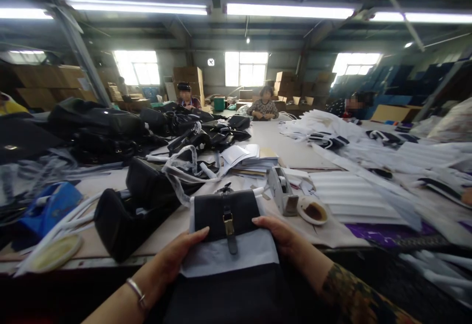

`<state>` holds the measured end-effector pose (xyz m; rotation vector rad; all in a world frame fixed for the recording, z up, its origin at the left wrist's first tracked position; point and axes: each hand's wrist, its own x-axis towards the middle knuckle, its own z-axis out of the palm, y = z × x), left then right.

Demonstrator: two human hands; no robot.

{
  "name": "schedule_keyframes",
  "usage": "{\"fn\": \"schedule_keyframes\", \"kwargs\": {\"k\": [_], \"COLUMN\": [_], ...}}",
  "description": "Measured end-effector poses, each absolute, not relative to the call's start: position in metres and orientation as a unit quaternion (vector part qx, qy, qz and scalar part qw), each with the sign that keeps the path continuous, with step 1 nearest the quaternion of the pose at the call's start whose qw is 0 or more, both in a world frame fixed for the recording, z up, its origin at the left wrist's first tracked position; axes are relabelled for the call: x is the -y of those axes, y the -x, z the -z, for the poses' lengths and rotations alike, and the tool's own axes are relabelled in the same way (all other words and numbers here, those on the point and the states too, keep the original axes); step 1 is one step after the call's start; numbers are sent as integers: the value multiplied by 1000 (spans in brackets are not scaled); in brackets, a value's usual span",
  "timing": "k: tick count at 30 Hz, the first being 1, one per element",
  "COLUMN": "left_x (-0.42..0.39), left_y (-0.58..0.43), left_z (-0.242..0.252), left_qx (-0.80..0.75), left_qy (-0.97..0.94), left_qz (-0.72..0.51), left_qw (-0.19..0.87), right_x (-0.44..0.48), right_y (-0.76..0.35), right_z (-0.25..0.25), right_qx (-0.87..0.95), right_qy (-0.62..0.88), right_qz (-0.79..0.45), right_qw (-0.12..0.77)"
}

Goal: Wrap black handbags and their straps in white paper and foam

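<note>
A small black bag with a gold clasp on its strap lies on a sheet of white tissue paper at the near edge of the table. My left hand grips the bag's left side, thumb on its lower front. My right hand grips its right side, thumb laid over the flap's corner. A bangle sits on my left wrist; a patterned sleeve covers my right forearm.
Black bags lie heaped to the left. A tape dispenser and a tape roll stand just right of the bag. White padded sheets cover the right side. Three people sit at the far end, cardboard boxes behind them.
</note>
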<state>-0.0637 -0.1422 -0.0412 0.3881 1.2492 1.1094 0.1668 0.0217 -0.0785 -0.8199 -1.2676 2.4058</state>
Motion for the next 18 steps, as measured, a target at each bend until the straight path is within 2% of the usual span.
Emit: {"fn": "schedule_keyframes", "kwargs": {"k": [3,9,14,18], "left_x": [148,138,104,66], "left_y": [62,67,75,89], "left_z": [40,10,-36,-47], "left_qx": [-537,-614,-580,-563], "left_qy": [-219,-324,-342,-370], "left_qz": [-517,-525,-535,-538], "left_qw": [629,492,510,506], "right_x": [-16,-23,-51,-82], "right_y": [-171,-176,-167,-151], "right_z": [58,20,2,5], "right_qx": [439,481,478,467], "right_qy": [286,271,242,200], "right_qz": [-831,-787,-785,-798], "right_qw": [187,277,310,324]}}
